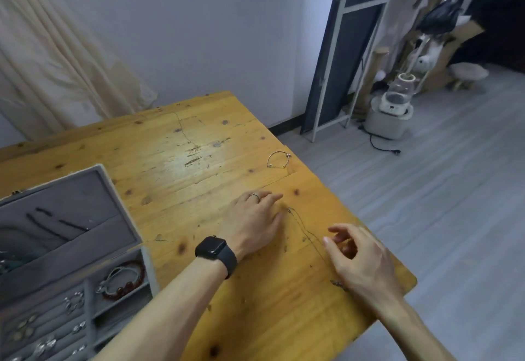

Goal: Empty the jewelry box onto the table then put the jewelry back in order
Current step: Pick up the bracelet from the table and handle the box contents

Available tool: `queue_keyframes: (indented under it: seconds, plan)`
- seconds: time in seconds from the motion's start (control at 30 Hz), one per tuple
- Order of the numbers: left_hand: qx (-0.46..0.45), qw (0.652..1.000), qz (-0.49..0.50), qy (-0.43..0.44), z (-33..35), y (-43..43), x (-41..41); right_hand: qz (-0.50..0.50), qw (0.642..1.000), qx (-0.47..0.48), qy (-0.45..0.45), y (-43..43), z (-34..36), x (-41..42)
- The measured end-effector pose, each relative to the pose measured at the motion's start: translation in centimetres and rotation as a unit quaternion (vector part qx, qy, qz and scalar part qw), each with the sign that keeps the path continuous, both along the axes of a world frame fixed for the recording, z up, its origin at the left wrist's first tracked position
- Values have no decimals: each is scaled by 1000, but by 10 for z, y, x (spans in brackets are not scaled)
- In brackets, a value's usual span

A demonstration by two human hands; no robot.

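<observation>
Pine tabletop point(199, 144) beneath both loosely spread grips, a thin necklace point(308, 237) between them; left of them, grey jewelry box point(113, 190) holds bracelets point(125, 278).

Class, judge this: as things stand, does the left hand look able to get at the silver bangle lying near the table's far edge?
Probably yes: bare table lies between the left hand and the silver bangle, nothing blocking.

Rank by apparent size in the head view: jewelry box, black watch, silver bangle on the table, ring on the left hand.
1. jewelry box
2. black watch, though nearer the camera than the bangle, so unsure
3. silver bangle
4. ring
</observation>
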State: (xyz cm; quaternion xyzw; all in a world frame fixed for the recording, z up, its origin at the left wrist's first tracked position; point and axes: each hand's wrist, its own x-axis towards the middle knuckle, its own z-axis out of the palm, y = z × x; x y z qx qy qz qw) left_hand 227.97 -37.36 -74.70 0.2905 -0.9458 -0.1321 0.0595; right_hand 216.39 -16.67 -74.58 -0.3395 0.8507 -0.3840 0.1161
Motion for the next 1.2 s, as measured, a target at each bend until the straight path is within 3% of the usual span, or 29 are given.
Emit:
queue_keyframes:
  seconds: [0.2,0.5,0.63,0.8,1.03,1.2]
  plan:
    - [-32,999,8,-41,6,25,-22,-38,997,9,68,45,-20,35]
    - [31,993,97,60,-1,39,-22,-76,989,-20,122,50,-35,48]
    - [69,987,103,98,-5,35,-14,-86,990,-38,102,47,-36,50]
    - [19,996,67,58,-4,34,-13,-83,993,-44,67,45,-33,50]
    - [140,982,58,112,19,10,9,-32,997,-57,40,41,-17,38]
    - [177,958,114,195,40,-23,18,24,995,-74,-69,-13,7,1]
